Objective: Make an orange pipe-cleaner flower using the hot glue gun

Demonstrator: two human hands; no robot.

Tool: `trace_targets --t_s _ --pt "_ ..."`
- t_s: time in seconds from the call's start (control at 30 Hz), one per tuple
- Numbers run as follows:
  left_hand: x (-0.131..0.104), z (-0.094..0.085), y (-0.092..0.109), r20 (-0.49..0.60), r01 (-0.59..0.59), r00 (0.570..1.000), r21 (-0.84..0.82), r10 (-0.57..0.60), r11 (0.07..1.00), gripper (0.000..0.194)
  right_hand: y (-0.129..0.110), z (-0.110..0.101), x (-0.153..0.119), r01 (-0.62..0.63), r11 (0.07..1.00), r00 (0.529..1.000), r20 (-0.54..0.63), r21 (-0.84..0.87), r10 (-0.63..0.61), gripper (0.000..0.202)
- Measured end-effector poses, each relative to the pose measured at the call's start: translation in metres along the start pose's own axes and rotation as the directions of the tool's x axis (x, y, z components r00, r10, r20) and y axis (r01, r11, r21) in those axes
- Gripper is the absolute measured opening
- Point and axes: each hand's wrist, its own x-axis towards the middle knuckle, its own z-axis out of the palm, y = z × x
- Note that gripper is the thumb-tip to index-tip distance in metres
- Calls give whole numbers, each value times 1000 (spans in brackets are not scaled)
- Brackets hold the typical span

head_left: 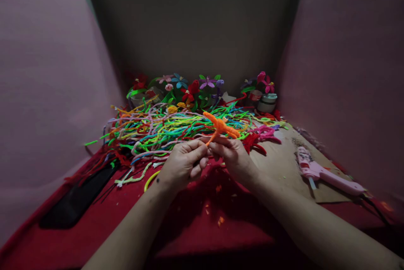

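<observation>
Between my two hands stands an orange pipe-cleaner flower, its petals spread above my fingers and its thin stem running down into them. My left hand pinches the lower end of that stem between thumb and forefinger. Close against it, my right hand is closed with its fingertips on the stem just under the petals. A large heap of coloured pipe cleaners lies right behind my hands. Red pipe-cleaner petals and pink ones lie to the right of the flower.
Finished pipe-cleaner flowers and a small jar line the back. On a cardboard sheet at right rests a pink glue gun, its cord trailing right. A black flat object lies left on the red cloth, among orange scraps.
</observation>
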Motion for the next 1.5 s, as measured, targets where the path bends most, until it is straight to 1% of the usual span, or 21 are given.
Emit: trace_targets --t_s 0.1,0.2,0.27,0.37,0.43,0.47,0.53,0.57,0.63,0.7,0.77,0.83,0.87,0.93,1.0,1.07,1.17,1.23,1.37,1.43,1.5 --pt "-1 -2 1 52 23 998 -35 -21 999 23 3 -1 2 6 998 998 60 64 -10 19" --pt "0 -3 0 79 20 997 -54 -16 998 23 3 -1 2 -3 992 996 91 128 -9 19" --pt "0 -4 0 93 33 995 -77 -26 997 21 3 0 2 -29 984 996 90 178 13 19" --pt "0 -4 0 120 73 991 -93 -61 993 21 3 1 0 -51 971 998 55 235 40 16" --pt "0 -3 0 117 66 991 -36 -61 997 22 3 2 0 -38 975 999 19 218 34 13" --pt "0 -1 0 97 37 995 27 -39 999 23 4 2 -1 -31 981 1000 0 194 32 12" --pt "0 2 0 13 -54 999 204 52 977 24 4 2 -1 -26 986 999 -42 163 33 10" --pt "1 4 -1 -28 -97 994 299 110 949 23 3 2 -1 -25 985 997 -62 168 36 10" --pt "2 6 -4 -85 -163 970 468 228 869 19 2 2 -1 -21 980 994 -98 199 41 11" --pt "3 7 -7 -98 -212 937 606 336 767 15 1 3 -1 -28 978 991 -123 208 54 12" --pt "3 6 -11 -79 -252 897 717 434 650 12 2 3 -1 -40 981 987 -148 191 69 10" --pt "4 5 -14 -47 -283 861 783 506 554 12 3 3 -1 -46 980 984 -161 191 77 8" --pt "4 5 -15 -33 -295 847 801 530 521 13 4 3 0 -46 979 984 -157 200 79 8" --pt "4 4 -16 -17 -310 835 811 550 496 15 5 3 0 -53 976 989 -125 213 81 9" --pt "4 3 -16 -26 -312 846 785 532 536 15 4 3 0 -64 974 993 -84 218 84 10" --pt "4 1 -13 -57 -299 880 705 472 643 15 3 2 0 -67 974 995 -61 217 82 12" --pt "4 1 -7 -92 -206 953 505 289 838 17 1 2 1 -59 980 996 -57 189 71 11" --pt "2 2 -2 -93 -124 981 375 171 919 17 0 2 1 -47 987 998 -41 155 54 12" --pt "-1 2 3 -78 -38 996 199 54 979 20 3 0 3 -27 988 1000 -5 149 28 12" --pt "-2 2 3 -46 -2 999 130 8 992 23 7 -2 5 -46 984 999 -4 175 48 11" --pt "-1 1 3 -11 21 1000 91 -20 996 24 11 -3 7 -64 980 998 -11 187 67 17"
